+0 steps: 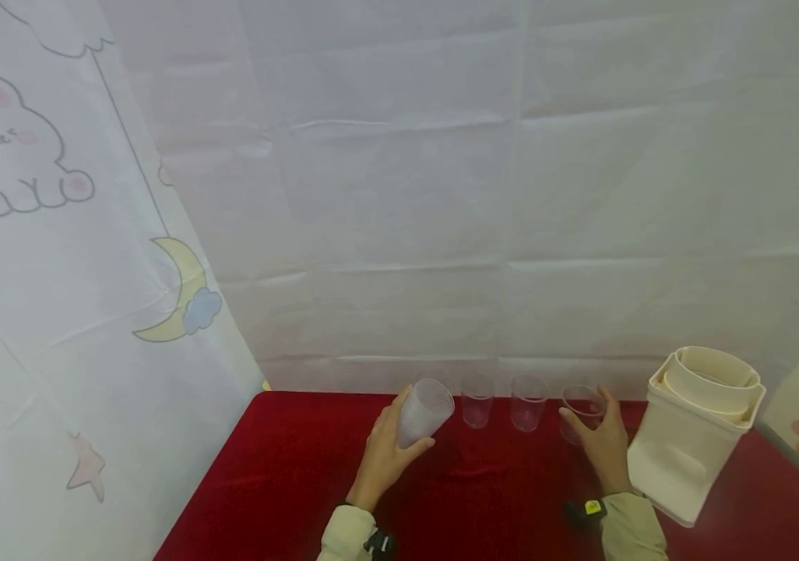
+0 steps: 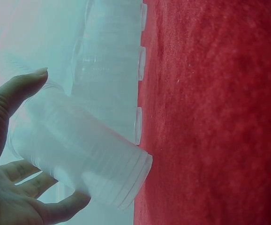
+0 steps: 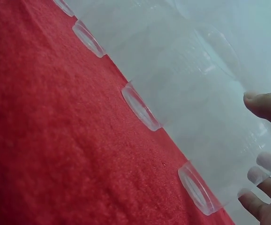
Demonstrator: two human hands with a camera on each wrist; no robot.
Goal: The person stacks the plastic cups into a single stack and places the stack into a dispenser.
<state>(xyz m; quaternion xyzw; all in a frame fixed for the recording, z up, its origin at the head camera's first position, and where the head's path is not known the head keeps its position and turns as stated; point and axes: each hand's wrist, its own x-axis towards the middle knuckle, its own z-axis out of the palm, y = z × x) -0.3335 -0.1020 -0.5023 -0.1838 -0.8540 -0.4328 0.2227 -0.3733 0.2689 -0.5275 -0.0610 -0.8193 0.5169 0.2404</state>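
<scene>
My left hand [image 1: 387,452] grips a nested stack of clear plastic cups [image 1: 424,413], tilted with the mouth up toward the right. In the left wrist view, the thumb lies along one side of the stack [image 2: 79,145] and the fingers curl round the other. At the right end of a row of clear plastic cups, my right hand [image 1: 604,444] holds a single cup [image 1: 579,419]; its thumb and fingers are around the upper part. That cup [image 3: 215,164] stands upright on the red cloth. Two other upright cups, a left one [image 1: 477,405] and a middle one [image 1: 528,407], stand between my hands.
A cream-coloured bin [image 1: 687,452] with a round insert [image 1: 715,370] at its top stands to the right of my right hand. Red cloth [image 1: 273,467] covers the table. A pale sheet [image 1: 399,234] hangs behind the cups, right along the table's back edge.
</scene>
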